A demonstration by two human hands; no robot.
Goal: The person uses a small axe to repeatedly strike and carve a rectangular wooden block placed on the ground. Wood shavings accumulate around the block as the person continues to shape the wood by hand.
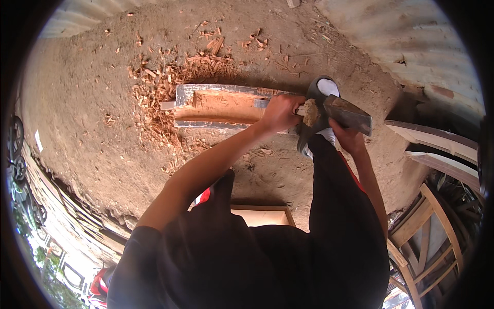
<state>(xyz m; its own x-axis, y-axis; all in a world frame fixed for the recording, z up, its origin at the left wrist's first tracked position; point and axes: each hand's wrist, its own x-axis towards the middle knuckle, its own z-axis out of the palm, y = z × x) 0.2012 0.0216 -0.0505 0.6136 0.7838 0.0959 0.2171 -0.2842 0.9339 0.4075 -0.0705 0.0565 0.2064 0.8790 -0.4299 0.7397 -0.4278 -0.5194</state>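
Note:
My left hand is wrapped round the handle of a chisel, whose frayed pale wooden end sticks out to the right. Its flat grey metal blade points left over a long wooden piece lying on the ground. This piece has a hollowed reddish-brown middle and worn dark edges. Closed on a mallet, my right hand is just right of the chisel's end. The mallet's dark blocky head is raised near my foot; its handle is mostly hidden by my hand.
Wood shavings lie thick around the piece's left end. My sandalled foot is at its right end. Curved wooden parts and a wooden frame stand to the right. Corrugated sheets border the dirt floor at the upper right.

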